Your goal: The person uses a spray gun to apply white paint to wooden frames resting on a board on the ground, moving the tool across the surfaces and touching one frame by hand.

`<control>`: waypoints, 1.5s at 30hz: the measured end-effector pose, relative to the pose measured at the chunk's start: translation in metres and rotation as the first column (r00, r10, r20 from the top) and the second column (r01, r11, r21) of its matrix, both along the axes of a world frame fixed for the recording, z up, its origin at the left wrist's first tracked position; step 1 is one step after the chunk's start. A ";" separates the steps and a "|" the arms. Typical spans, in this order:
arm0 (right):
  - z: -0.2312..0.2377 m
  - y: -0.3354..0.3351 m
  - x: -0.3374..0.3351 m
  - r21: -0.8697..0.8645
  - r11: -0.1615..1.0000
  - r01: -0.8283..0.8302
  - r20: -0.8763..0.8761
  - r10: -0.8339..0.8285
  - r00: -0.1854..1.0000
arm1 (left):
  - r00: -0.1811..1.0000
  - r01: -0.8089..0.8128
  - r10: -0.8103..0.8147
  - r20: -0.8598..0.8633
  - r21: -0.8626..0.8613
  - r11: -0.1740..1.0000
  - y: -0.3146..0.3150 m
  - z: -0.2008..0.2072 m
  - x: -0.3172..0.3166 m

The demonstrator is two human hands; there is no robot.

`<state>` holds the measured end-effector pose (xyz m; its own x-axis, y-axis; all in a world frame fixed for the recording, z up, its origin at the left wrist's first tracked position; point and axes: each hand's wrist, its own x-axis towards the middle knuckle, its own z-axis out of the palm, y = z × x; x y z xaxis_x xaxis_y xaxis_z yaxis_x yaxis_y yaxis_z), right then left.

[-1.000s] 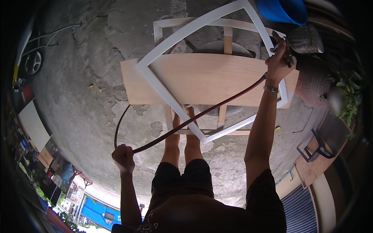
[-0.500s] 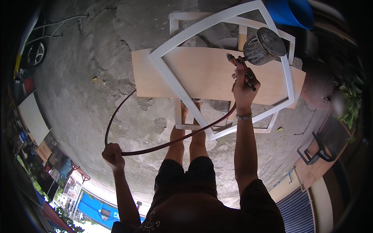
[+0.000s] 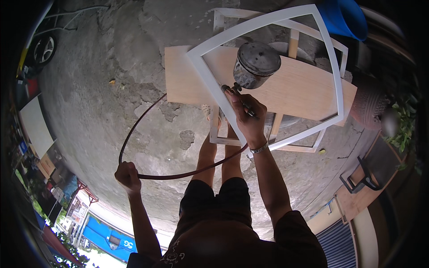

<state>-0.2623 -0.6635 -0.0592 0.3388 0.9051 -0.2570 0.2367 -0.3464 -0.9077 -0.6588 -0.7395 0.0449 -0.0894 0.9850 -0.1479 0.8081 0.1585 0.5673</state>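
My right hand [image 3: 249, 117] grips a spray gun [image 3: 237, 94] with a dark, paint-stained cup [image 3: 258, 64] on it. The gun is over the left side of a white frame [image 3: 338, 80], its nozzle toward the left. That frame lies on a bare plywood board [image 3: 295, 85], which rests on another wooden frame [image 3: 292, 44] beneath. Off to the left, my left hand [image 3: 128, 176] is closed round a dark red hose [image 3: 178, 177]. The hose loops from the gun past that hand and back up to the board's left edge.
Cracked concrete floor [image 3: 111, 116] spreads around the board. A blue bin [image 3: 346, 20] stands at the far right, with a brown textured pot [image 3: 371, 102] and plants [image 3: 404, 129] nearer. A wheel [image 3: 44, 49] and a white panel [image 3: 35, 125] are on the left.
My right hand has swung the spray gun left and nearer, from over the frame's middle to its left side. My left hand keeps hold of the hose; the view has shifted slightly.
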 end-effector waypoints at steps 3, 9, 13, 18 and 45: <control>0.005 -0.003 -0.009 -0.006 0.999 -0.040 -0.106 0.039 0.994 | 1.000 -0.014 0.014 0.006 -0.001 1.000 -0.001 0.000 0.000; -0.011 0.013 0.026 0.024 0.999 0.027 0.110 -0.030 0.994 | 0.997 0.014 -0.017 0.072 0.038 0.999 -0.001 -0.003 0.015; -0.023 0.035 0.079 0.168 0.974 0.150 0.177 -0.180 0.968 | 0.995 0.046 -0.047 0.083 0.016 0.999 -0.003 -0.005 0.026; -0.025 0.059 0.145 0.238 0.934 0.264 0.166 -0.307 0.937 | 0.996 0.053 -0.050 0.079 -0.032 0.998 -0.004 -0.005 0.058; -0.013 0.057 0.188 0.235 0.909 0.345 0.147 -0.384 0.912 | 0.996 -0.043 0.051 0.073 -0.107 0.993 -0.025 -0.017 0.079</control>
